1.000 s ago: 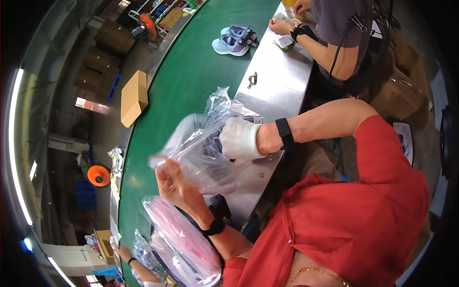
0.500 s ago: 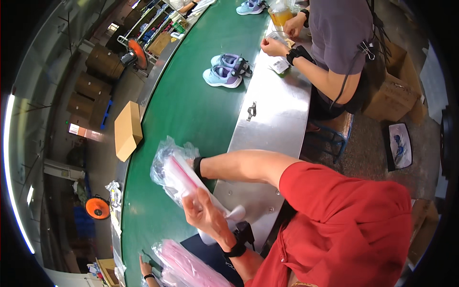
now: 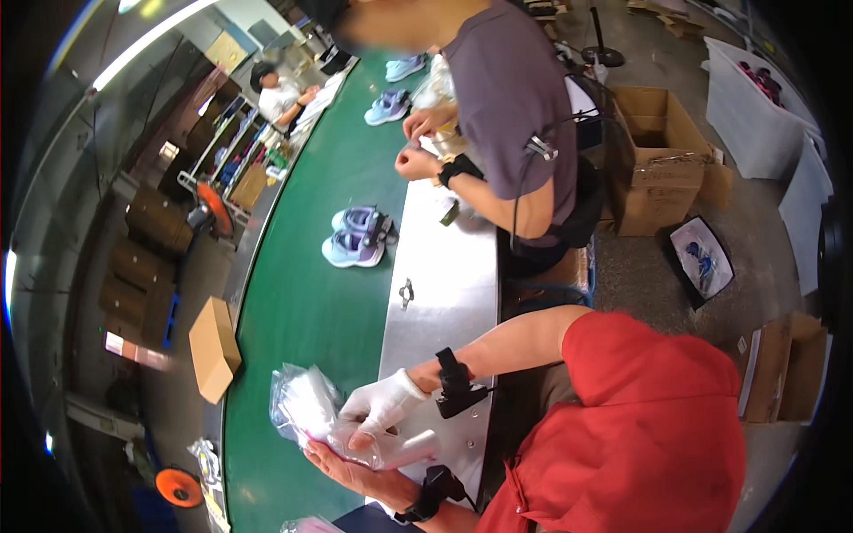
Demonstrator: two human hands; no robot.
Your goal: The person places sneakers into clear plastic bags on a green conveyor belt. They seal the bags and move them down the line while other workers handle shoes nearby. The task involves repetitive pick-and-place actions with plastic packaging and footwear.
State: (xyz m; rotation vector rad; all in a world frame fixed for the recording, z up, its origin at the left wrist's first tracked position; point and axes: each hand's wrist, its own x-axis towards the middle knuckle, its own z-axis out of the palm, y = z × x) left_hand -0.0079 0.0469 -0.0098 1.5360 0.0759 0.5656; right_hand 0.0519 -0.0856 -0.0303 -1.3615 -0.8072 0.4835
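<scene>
My right hand (image 3: 386,404) wears a white glove, and its fingers are closed on a crinkled clear plastic bag (image 3: 302,400). From below, my bare left hand (image 3: 369,480) grips the same bag, its fingers lying along a thin pinkish-red edge. Whitish, loosely rolled material (image 3: 418,449) sticks out from the bag toward me. I hold the bag over the near edge of the green conveyor belt (image 3: 284,302), beside the metal ledge (image 3: 435,333). Both my wrists carry black straps with small dark boxes.
Light-blue shoes (image 3: 355,247) stand on the belt, with more pairs (image 3: 387,107) farther along. A small dark clip-like piece (image 3: 406,293) lies on the ledge. A co-worker's hands (image 3: 422,147) work over the ledge. A brown carton (image 3: 213,351) sits at the belt's far edge.
My view has turned, so the shoes and co-worker appear lower and farther left. My right hand has come from behind the bag onto its near side; my left hand has shifted underneath it.
</scene>
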